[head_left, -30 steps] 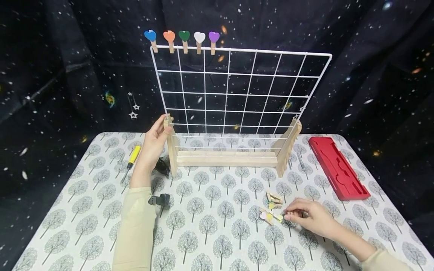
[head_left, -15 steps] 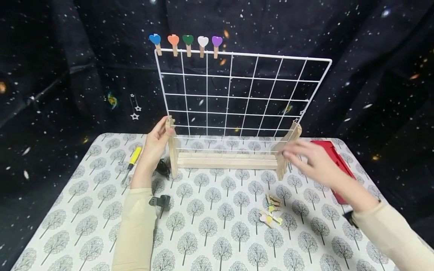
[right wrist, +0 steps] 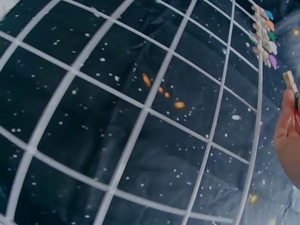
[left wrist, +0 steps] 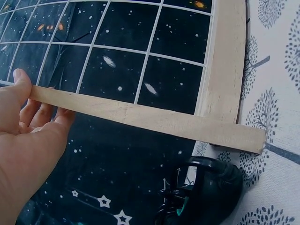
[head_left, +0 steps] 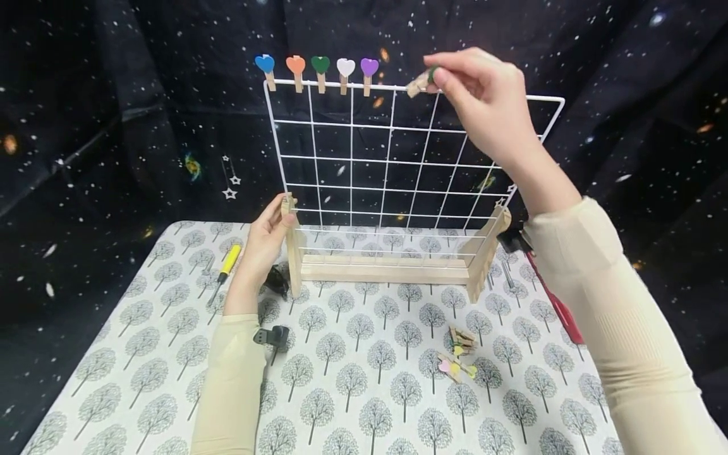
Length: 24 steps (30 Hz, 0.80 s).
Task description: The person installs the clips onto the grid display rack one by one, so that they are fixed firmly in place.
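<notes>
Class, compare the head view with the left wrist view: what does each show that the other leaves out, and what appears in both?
Only the head view shows the right hand pinching a wooden clip at the grid's top wire, the five heart clips, the yellow screwdriver and the loose clips on the table.

Only the left wrist view shows, close up, the fingers behind the stand's wooden upright.

Both show the left hand at that upright and the white wire grid.
</notes>
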Tool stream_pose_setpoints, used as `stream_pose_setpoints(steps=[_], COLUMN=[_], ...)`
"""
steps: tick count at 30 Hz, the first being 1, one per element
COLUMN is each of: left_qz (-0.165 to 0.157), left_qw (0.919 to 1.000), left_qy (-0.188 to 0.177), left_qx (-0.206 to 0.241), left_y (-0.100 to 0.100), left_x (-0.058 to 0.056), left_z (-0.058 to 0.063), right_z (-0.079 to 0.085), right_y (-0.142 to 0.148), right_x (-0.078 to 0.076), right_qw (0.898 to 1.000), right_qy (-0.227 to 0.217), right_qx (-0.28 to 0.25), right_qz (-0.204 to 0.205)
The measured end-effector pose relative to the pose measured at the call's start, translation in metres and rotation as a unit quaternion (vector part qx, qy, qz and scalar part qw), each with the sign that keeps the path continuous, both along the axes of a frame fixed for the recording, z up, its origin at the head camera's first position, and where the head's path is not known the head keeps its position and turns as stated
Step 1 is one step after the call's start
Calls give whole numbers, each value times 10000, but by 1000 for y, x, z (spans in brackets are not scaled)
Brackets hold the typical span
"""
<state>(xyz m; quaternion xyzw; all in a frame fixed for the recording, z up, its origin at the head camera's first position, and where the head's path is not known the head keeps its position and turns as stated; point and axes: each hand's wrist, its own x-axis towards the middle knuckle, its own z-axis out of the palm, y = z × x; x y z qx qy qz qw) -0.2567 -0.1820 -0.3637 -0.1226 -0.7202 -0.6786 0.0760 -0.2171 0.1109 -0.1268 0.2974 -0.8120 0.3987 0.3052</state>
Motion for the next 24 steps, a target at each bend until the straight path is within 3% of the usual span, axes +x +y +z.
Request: stream_pose_setpoints(steps=[7,14,19,24], left_qz=[-62,-53,-56,-11], left_qw=[10000,10000,10000,10000], left_qy=[52,46,50,-5], left_qx=[22,-5,-6,2], left_y=[3,4,5,5], left_x=[9,12,12,13], left_z=[10,14,15,16], right_z=[26,33,27,18], right_y=[-13,-24,-25,-29], right_x=[-34,-45,-46,-47], right_qw=[9936,9846,9850,9900], right_qy=[-932,-1623,-1526,-938], right_qx=[390,128,-125,-57], right_qz=[-506,-638,-790,-1050])
